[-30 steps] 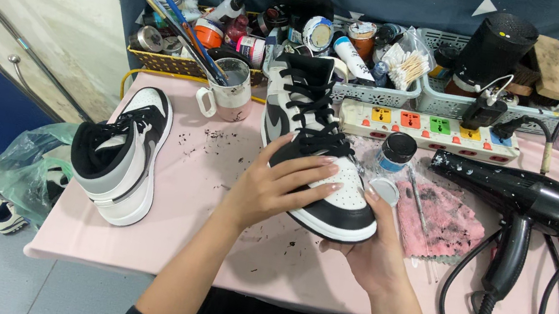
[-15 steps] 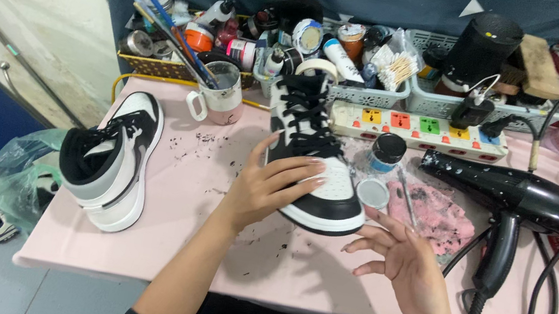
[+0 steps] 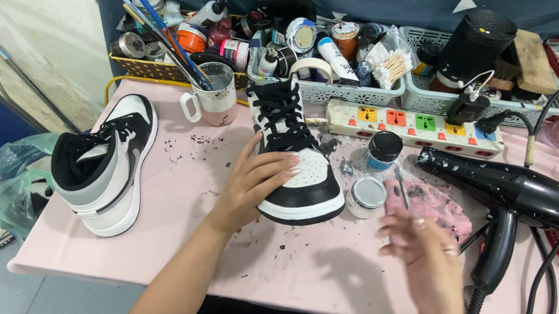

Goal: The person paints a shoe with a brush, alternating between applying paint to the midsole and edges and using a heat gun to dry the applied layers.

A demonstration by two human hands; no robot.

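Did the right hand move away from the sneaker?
Yes. The right hand has left the black-and-white sneaker and swung right, toward the black hair dryer. It now hovers open over the pink table.

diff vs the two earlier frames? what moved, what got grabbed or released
The right hand let go of the black-and-white sneaker and swung out to the right; it is now blurred, open, above the pink table near the hair dryer. The left hand stayed flat on the sneaker's side. The second sneaker, mug and small jars kept their places.
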